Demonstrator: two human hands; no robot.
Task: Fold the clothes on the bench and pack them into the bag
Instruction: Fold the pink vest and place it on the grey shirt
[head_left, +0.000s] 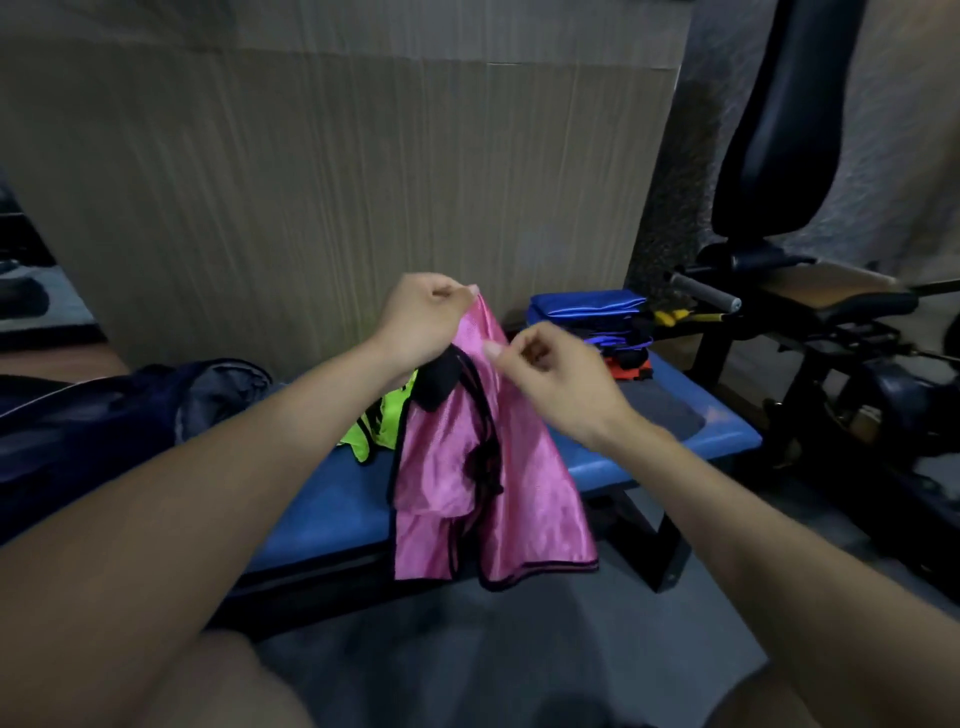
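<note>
On the blue bench (332, 509) we see a neon-yellow garment (382, 423), a folded stack (597, 322), and a dark bag (130, 410).

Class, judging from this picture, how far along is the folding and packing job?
Done: a folded stack sits on the bench. In hand: left hand pinches the pink garment, right hand at its edge. Left: yellow-green garment; packing the dark bag.

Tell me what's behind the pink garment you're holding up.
Behind the pink garment, a neon yellow-green garment lies on the blue bench, only its left part showing. The rest, and the bench under it, is covered. Left hand pinches the pink top edge.
</note>
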